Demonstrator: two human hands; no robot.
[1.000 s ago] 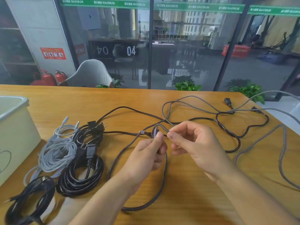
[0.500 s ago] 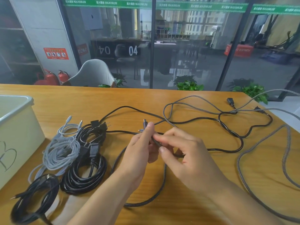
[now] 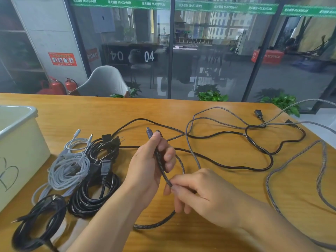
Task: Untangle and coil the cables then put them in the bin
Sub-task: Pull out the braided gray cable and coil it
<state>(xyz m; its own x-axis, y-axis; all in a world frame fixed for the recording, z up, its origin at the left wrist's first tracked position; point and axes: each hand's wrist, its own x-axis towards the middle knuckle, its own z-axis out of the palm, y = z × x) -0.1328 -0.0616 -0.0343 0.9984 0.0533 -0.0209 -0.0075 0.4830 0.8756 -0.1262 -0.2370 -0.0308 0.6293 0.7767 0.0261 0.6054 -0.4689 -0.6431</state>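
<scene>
My left hand [image 3: 151, 164] grips the plug ends of a dark braided cable [image 3: 163, 171], the connectors poking up above my thumb. My right hand [image 3: 198, 193] pinches the same braided cable lower down, and a loop of it curves under my wrist onto the table. The rest of the braided cable [image 3: 294, 164] sprawls to the right, crossing a loose black power cord [image 3: 254, 140]. Three coiled bundles lie at the left: a light grey coil [image 3: 67, 170], a thick black coil [image 3: 92, 195] and a thin black coil [image 3: 34, 224]. The pale bin [image 3: 20, 142] stands at the far left.
The wooden table [image 3: 236, 206] ends at the right near a loose black plug [image 3: 258, 113]. A grey chair [image 3: 105, 82] and potted plants stand behind the table's far edge, before a glass wall.
My left hand has turned the plug ends upright. My right hand has slid down along the braided cable toward me, drawing a stretch of it taut between both hands.
</scene>
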